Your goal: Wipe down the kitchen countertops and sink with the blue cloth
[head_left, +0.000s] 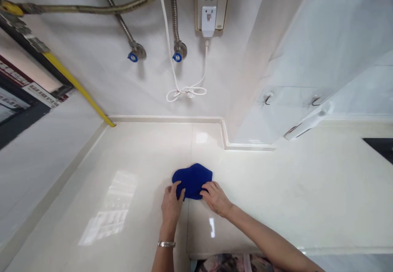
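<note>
- Left hand [172, 205], bracelet [166, 244] on wrist: fingers curled over near-left edge of blue cloth [193, 180], thumb tip on top; looks like a light pinch on the hem, how tight I cannot tell.
- Right hand [216, 197]: fingers bent down onto near-right edge of the cloth, pressing or pinching it; not a full fist, palm off the counter.
- The cloth lies bunched on the cream countertop [129, 206], just ahead of both hands, near the inside corner where the wall steps out.
- Handling, judged: soft, limp, light fabric; will fold and sag, no stiffness, not fragile. Glossy counter looks slick, so the cloth likely slides easily when pushed. Best hold is at the edges or corners, as both hands are placed now.
- Beyond: raised lip [166, 119] where the counter meets the tiled wall.
- Far, on wall: yellow pipe [78, 87] running to the counter at left, two valves with blue caps [132, 57], braided hoses [123, 22], white cable [186, 92] looped below a plugged socket [211, 4].
- Right: white cabinet [294, 112].
</note>
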Motion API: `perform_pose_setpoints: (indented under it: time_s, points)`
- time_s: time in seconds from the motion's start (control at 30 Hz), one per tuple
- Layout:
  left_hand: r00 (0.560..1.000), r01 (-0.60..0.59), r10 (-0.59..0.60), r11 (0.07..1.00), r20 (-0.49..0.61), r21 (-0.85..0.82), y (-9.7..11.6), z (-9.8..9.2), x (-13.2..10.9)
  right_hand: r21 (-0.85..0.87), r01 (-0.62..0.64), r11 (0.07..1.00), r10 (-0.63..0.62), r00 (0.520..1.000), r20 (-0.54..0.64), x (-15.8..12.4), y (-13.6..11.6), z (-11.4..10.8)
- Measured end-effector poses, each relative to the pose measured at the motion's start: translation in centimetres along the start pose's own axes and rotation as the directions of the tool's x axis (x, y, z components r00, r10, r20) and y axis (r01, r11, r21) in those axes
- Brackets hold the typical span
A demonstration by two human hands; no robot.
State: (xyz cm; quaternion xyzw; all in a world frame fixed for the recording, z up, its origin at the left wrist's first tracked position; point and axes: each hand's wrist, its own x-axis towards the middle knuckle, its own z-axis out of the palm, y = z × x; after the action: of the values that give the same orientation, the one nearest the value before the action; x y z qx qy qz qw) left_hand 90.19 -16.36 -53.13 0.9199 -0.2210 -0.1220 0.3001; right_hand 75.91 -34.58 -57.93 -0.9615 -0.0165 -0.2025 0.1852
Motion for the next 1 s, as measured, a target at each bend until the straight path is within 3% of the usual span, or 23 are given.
perform_pose_setpoints:
  time_s: [0.17, 0.23, 0.33, 0.43, 0.53, 0.6, 0.73, 0.83, 0.9, 1.0]
  points:
    - [1.0, 0.019, -0.016, 0.965, 0.012, -0.263, -0.5, -0.8, 0.1, 0.209, -0.084, 0.974, 0.105, 0.991, -0.088, 2.7, 0.9, -2.6]
    - [0.999, -0.028, 0.007, 0.914, -0.053, -0.405, -0.4, -1.3, 0.7, 0.286, -0.066, 0.956, 0.1, 0.99, -0.103, 4.1, 0.2, -4.6]
    - [0.978, -0.127, 0.025, 0.859, -0.206, -0.496, -0.3, -3.0, 1.8, 0.332, 0.037, 0.942, -0.034, 0.999, -0.017, 5.6, -1.6, -7.3]
    - [0.926, -0.175, 0.008, 0.894, -0.377, -0.413, -1.1, -5.6, 2.6, 0.278, 0.092, 0.956, -0.1, 0.995, 0.013, 5.0, -2.2, -8.6]
    - [0.825, -0.102, -0.02, 0.978, -0.565, -0.183, -2.4, -6.9, 3.2, 0.154, 0.001, 0.988, 0.01, 0.998, -0.07, 1.8, -0.3, -8.6]
    - [0.819, -0.073, 0.004, 0.993, -0.573, -0.096, -2.8, -5.7, 3.1, 0.056, -0.089, 0.994, 0.095, 0.988, -0.12, -1.4, 1.9, -8.7]
    - [0.944, -0.084, 0.093, 0.996, -0.318, 0.043, -1.2, 1.4, 0.7, -0.11, -0.281, 0.953, 0.263, 0.953, -0.149, -9.0, 6.4, -9.3]
    - [0.934, -0.179, 0.244, 0.952, -0.261, 0.248, 0.1, 6.2, -1.4, -0.187, -0.41, 0.893, 0.373, 0.905, -0.205, -14.2, 8.3, -9.6]
    - [0.913, -0.206, 0.301, 0.923, -0.277, 0.325, 0.4, 7.4, -1.3, -0.181, -0.476, 0.861, 0.433, 0.871, -0.233, -16.8, 8.5, -9.3]
    - [0.902, -0.226, 0.332, 0.907, -0.277, 0.355, -0.2, 6.4, 2.0, -0.156, -0.532, 0.832, 0.489, 0.837, -0.246, -18.7, 8.0, -8.4]
